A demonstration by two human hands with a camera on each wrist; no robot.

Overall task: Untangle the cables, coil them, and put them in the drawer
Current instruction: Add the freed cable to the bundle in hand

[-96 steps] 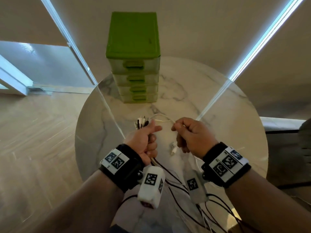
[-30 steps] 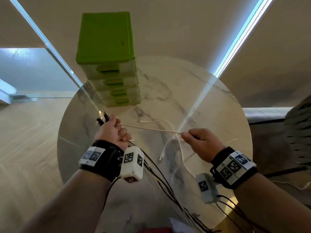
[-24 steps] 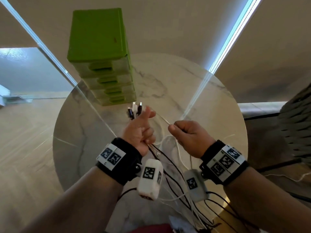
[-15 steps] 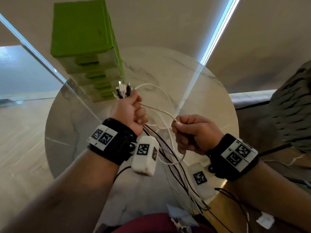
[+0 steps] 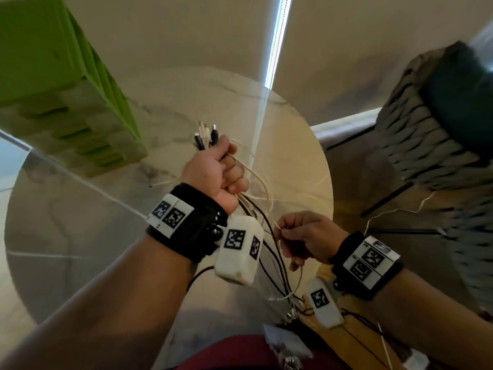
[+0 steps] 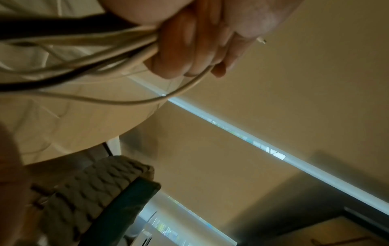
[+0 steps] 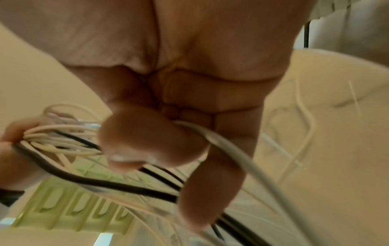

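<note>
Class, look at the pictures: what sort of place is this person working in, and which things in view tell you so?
Probably a room in a home, though that is a guess. Signs: a round marble-look table, a woven chair beside it, wood flooring, and a small green drawer unit on the table.

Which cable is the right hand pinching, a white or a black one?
A white cable: the right hand pinches that strand alone, while the black cables run only through the left hand.

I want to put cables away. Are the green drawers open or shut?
Shut, as far as shown: the green drawers sit flush in their stack, none pulled out, though the view is blurred.
</note>
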